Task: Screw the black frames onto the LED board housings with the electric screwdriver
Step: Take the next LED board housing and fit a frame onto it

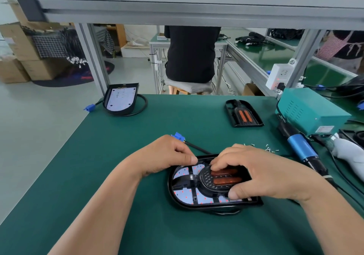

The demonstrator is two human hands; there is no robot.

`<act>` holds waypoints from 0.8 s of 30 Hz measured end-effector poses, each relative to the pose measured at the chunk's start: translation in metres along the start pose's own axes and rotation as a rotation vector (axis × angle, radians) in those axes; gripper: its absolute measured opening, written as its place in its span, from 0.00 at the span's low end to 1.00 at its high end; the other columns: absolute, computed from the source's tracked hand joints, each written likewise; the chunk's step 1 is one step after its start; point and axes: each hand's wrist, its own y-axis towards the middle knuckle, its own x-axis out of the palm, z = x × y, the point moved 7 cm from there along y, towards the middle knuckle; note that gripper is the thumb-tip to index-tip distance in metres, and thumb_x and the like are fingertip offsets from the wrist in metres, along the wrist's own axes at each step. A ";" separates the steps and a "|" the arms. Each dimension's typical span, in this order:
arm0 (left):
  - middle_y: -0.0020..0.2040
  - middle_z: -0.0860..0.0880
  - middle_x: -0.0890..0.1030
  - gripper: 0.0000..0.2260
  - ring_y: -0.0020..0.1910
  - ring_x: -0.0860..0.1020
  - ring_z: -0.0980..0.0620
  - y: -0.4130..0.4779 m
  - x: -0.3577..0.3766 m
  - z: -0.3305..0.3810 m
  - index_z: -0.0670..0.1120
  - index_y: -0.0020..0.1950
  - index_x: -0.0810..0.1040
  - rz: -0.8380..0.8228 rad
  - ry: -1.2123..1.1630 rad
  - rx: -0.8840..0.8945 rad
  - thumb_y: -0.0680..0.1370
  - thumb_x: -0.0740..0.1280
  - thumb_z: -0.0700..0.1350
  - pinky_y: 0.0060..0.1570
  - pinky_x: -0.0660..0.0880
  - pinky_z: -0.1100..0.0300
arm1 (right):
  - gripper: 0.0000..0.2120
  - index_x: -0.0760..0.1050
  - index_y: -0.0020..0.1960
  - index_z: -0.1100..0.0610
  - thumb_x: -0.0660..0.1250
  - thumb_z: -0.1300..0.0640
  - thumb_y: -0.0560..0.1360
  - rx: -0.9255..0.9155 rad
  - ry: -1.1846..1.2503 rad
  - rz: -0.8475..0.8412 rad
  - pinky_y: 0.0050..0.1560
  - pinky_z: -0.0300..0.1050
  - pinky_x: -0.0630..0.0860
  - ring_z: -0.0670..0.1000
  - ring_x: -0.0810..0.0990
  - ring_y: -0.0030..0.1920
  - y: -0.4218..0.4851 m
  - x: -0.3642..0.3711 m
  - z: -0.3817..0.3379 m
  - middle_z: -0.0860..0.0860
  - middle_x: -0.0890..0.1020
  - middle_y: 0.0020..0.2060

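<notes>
Right grip (254,174) clasps frame (207,177) seated in housing (171,192). Left grip (167,156) pinches housing's far rim. Screwdriver (302,150) lies on bench (118,166) just right of right grip, untouched. Second frame (244,114) well beyond.

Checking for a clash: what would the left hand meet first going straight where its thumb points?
Likely the right hand, whose fingertips touch the black frame just ahead of the left hand.
</notes>
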 end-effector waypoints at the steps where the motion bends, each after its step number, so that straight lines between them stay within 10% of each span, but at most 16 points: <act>1: 0.45 0.50 0.88 0.09 0.43 0.81 0.60 0.000 0.000 0.001 0.52 0.46 0.89 -0.004 -0.003 0.000 0.73 0.78 0.57 0.50 0.77 0.64 | 0.26 0.79 0.66 0.40 0.79 0.43 0.69 0.000 0.032 0.001 0.69 0.49 0.70 0.44 0.74 0.68 -0.001 0.000 0.002 0.33 0.79 0.64; 12: 0.32 0.53 0.61 0.22 0.30 0.57 0.52 -0.003 -0.004 -0.005 0.44 0.48 0.85 0.042 -0.145 -0.099 0.73 0.72 0.64 0.26 0.56 0.64 | 0.12 0.84 0.59 0.37 0.77 0.40 0.76 0.173 0.321 0.485 0.59 0.45 0.76 0.41 0.84 0.59 -0.042 -0.067 0.036 0.40 0.87 0.57; 16: 0.32 0.53 0.62 0.13 0.29 0.55 0.54 0.001 -0.010 -0.013 0.46 0.49 0.84 0.154 -0.410 -0.171 0.79 0.68 0.55 0.23 0.54 0.66 | 0.12 0.81 0.57 0.40 0.73 0.41 0.75 0.528 0.012 0.659 0.59 0.48 0.76 0.42 0.82 0.53 -0.085 -0.082 0.085 0.41 0.85 0.52; 24: 0.37 0.47 0.74 0.06 0.24 0.63 0.58 0.007 -0.005 -0.020 0.39 0.55 0.75 0.231 -1.299 -0.303 0.85 0.58 0.36 0.18 0.59 0.68 | 0.34 0.72 0.74 0.52 0.67 0.31 0.77 0.913 -0.568 0.446 0.53 0.50 0.71 0.54 0.74 0.61 -0.119 -0.072 0.128 0.51 0.76 0.57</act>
